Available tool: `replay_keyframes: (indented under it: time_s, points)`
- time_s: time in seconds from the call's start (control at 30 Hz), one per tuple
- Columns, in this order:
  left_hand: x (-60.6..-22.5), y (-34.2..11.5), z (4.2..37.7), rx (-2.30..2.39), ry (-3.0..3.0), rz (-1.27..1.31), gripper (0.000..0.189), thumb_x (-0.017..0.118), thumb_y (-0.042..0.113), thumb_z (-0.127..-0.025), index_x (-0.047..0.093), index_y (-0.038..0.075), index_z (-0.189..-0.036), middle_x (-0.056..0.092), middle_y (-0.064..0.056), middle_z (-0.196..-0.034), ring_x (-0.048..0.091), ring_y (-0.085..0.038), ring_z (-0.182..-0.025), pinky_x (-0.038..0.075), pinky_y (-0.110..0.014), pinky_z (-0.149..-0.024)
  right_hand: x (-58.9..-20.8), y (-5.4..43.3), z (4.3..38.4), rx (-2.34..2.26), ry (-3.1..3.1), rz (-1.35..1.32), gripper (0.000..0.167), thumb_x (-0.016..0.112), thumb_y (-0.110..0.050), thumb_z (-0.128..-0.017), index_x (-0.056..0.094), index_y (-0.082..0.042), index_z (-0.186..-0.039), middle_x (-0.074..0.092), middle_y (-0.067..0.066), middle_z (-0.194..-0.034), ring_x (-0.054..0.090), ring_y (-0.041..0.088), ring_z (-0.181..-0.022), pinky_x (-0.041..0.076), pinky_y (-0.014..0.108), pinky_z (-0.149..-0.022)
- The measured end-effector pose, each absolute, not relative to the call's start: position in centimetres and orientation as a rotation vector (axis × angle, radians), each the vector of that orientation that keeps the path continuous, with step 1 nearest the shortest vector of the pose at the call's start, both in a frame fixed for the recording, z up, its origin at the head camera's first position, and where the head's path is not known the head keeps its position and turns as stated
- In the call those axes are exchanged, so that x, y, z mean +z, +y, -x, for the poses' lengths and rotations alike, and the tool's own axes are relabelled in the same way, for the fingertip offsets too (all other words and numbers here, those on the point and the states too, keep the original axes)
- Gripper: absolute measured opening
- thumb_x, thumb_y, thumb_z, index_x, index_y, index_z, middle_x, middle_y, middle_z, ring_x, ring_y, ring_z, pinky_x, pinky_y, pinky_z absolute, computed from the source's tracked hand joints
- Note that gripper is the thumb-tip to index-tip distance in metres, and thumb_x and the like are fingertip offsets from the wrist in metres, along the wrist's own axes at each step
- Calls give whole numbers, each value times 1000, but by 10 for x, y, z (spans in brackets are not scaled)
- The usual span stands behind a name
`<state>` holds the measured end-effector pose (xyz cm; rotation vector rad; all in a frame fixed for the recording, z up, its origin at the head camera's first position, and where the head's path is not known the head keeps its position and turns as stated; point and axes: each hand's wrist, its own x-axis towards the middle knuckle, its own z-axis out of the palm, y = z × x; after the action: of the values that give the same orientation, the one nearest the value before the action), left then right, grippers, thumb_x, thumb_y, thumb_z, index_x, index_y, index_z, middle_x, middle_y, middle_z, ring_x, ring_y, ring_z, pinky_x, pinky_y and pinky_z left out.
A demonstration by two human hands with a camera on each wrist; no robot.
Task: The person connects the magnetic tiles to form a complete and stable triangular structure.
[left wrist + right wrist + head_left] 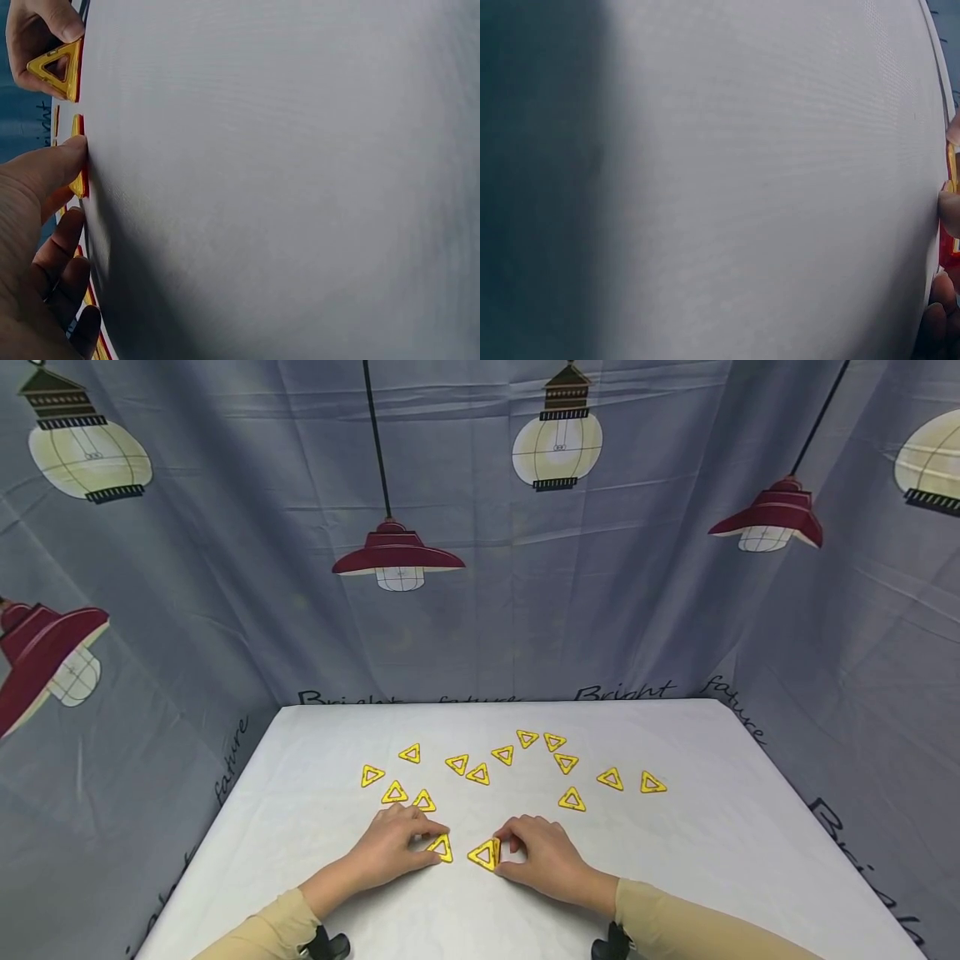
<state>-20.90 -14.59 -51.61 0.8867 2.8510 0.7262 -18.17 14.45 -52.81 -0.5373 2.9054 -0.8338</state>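
Observation:
Yellow triangular frame tiles with open centres are at both hands. In the head view my left hand (392,845) pinches one triangle tile (447,851) between thumb and fingertips, close over the white table. To its right, my right hand (551,862) pinches a second triangle tile (480,855); another narrow yellow piece stands against its right side, under the fingertips. A short gap separates what the two hands hold. From the left wrist, the left thumb lies over its tile (79,187), which shows a red edge. The right wrist view catches only fingertips and a sliver of tile (952,169).
Several more yellow triangle tiles lie scattered flat beyond the hands, such as one triangle (423,801) just past the left fingers and another triangle (572,799) beyond the right hand. The white table (720,868) ends at a grey curtain (480,635) printed with lamps.

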Motion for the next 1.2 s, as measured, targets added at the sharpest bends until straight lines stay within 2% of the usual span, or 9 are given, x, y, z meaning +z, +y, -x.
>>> replay_keyframes:
  time_s: [0.27, 0.5, 0.83, 1.2]
  points:
    - [-517, -146, 208, 739, 2860, -927, 34, 81, 42, -87, 76, 30, -119, 59, 17, -97, 45, -7, -90, 38, -36, -80, -527, 145, 180, -843, 2901, 551, 36, 86, -41, -81, 69, -29, -111, 51, -16, -82, 44, 6, -77, 32, 32, -71]
    - [-518, -145, 206, 779, 2886, -933, 33, 82, 35, -87, 74, 26, -119, 61, 16, -100, 49, -6, -92, 42, -37, -83, -526, 145, 180, -857, 2897, 566, 35, 86, -41, -81, 69, -29, -110, 52, -16, -82, 44, 6, -76, 32, 31, -71]
    - [-517, -144, 213, 812, 2901, -878, 34, 82, 28, -88, 71, 21, -119, 55, 17, -84, 48, -4, -75, 41, -29, -69, -526, 144, 180, -842, 2899, 554, 36, 86, -41, -81, 69, -29, -111, 51, -15, -83, 44, 6, -76, 31, 32, -71]
    - [-520, -145, 211, 849, 2941, -891, 34, 83, 25, -88, 63, 23, -114, 55, 14, -84, 48, -2, -70, 42, -24, -63, -526, 145, 180, -852, 2899, 543, 36, 86, -41, -81, 69, -29, -111, 51, -16, -83, 44, 7, -76, 32, 32, -71]
